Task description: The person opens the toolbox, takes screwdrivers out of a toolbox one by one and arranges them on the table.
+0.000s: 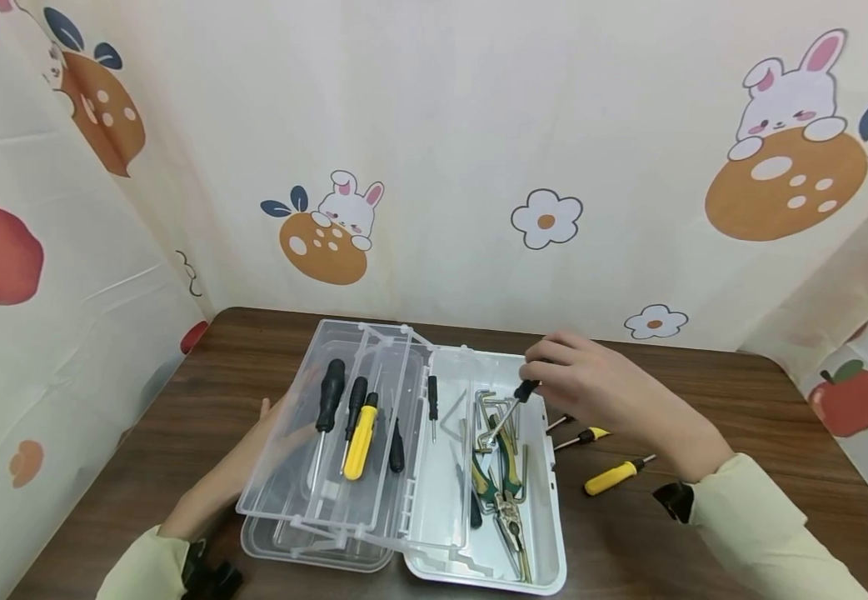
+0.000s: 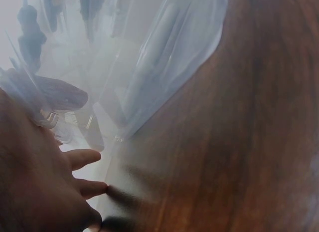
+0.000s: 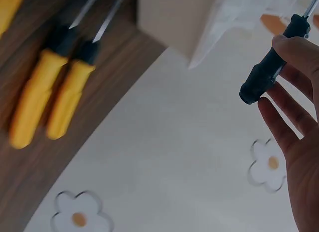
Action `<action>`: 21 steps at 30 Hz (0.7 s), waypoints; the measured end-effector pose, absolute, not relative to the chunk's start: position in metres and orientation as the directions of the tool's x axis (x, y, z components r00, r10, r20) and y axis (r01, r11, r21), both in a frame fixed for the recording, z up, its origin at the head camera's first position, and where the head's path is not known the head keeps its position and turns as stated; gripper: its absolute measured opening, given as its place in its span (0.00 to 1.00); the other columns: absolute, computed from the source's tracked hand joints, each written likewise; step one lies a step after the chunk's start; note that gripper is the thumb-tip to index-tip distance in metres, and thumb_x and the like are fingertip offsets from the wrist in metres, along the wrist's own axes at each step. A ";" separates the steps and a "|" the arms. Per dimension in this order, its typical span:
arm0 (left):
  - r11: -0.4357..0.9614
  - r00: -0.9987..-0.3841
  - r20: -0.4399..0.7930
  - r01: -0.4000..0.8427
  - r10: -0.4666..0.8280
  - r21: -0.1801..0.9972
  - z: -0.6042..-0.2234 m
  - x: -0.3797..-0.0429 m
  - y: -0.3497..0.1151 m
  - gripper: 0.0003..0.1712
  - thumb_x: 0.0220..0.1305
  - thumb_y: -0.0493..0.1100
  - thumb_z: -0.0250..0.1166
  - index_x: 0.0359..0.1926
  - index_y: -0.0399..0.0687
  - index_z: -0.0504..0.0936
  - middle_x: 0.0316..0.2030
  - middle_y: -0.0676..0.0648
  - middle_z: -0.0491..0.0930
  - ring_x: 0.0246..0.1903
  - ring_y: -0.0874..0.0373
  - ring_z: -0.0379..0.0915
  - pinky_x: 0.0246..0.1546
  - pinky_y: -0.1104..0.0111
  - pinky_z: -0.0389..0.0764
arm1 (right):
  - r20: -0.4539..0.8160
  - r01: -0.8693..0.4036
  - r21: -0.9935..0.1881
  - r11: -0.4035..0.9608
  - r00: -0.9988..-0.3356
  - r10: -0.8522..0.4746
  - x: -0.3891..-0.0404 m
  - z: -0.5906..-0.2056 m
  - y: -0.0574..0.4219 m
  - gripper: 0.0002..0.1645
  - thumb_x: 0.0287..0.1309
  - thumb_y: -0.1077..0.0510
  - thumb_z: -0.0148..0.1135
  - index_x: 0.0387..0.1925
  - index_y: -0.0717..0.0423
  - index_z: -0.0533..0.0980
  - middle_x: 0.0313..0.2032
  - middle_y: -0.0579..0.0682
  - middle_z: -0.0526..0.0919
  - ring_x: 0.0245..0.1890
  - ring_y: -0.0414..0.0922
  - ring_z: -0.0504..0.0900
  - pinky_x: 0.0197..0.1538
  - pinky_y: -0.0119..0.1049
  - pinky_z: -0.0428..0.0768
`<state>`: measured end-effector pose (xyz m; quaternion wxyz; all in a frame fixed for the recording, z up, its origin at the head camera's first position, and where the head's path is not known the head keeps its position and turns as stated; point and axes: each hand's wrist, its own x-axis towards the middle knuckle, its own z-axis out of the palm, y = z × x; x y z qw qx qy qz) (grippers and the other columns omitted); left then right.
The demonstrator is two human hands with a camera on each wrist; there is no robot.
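Note:
My right hand (image 1: 591,379) grips a black-handled screwdriver (image 3: 264,72) over the white toolbox (image 1: 550,554). The screwdriver's shaft slants down toward the tools inside. Green-and-yellow pliers (image 1: 507,475) and several hex keys (image 1: 486,398) lie in that box. On the left, my left hand (image 1: 260,433) reaches under a clear plastic tray (image 1: 276,487), its fingers partly seen through the plastic. In the left wrist view its fingers (image 2: 84,158) stretch out beneath the tray. A yellow screwdriver (image 1: 361,437) and several black-handled ones lie in the tray.
Below the raised tray is the toolbox's clear lid (image 1: 254,542), resting on the brown table (image 1: 157,433). Right of the box lie a yellow-handled screwdriver (image 1: 612,477) and others close to the box wall. A patterned curtain (image 1: 449,167) hangs behind the table.

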<state>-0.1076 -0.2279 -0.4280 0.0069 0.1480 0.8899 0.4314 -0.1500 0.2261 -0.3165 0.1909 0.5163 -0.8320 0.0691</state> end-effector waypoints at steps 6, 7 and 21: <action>0.573 -0.956 0.115 0.254 0.268 0.779 -0.434 -0.112 -0.229 0.45 0.73 0.47 0.61 0.83 0.47 0.50 0.80 0.29 0.53 0.77 0.21 0.45 0.64 0.17 0.26 | 0.374 -0.822 0.000 0.569 -0.528 -0.763 -0.143 -0.326 0.258 0.24 0.49 0.65 0.79 0.48 0.45 0.84 0.49 0.42 0.85 0.52 0.44 0.80 0.49 0.43 0.86; 0.571 -0.957 0.116 0.254 0.267 0.780 -0.434 -0.113 -0.229 0.46 0.73 0.46 0.62 0.83 0.47 0.50 0.80 0.29 0.53 0.77 0.21 0.45 0.64 0.17 0.26 | 0.371 -0.810 0.001 0.587 -0.545 -0.752 -0.142 -0.327 0.263 0.24 0.49 0.65 0.79 0.48 0.45 0.84 0.50 0.42 0.85 0.52 0.44 0.80 0.49 0.43 0.86; 0.568 -0.949 0.129 0.278 0.288 0.775 -0.427 -0.107 -0.228 0.44 0.75 0.43 0.59 0.84 0.50 0.49 0.80 0.29 0.52 0.77 0.20 0.46 0.65 0.18 0.26 | 0.384 -0.759 -0.039 0.650 -0.612 -0.691 -0.125 -0.361 0.317 0.30 0.40 0.67 0.82 0.46 0.42 0.84 0.45 0.37 0.85 0.46 0.38 0.78 0.49 0.27 0.75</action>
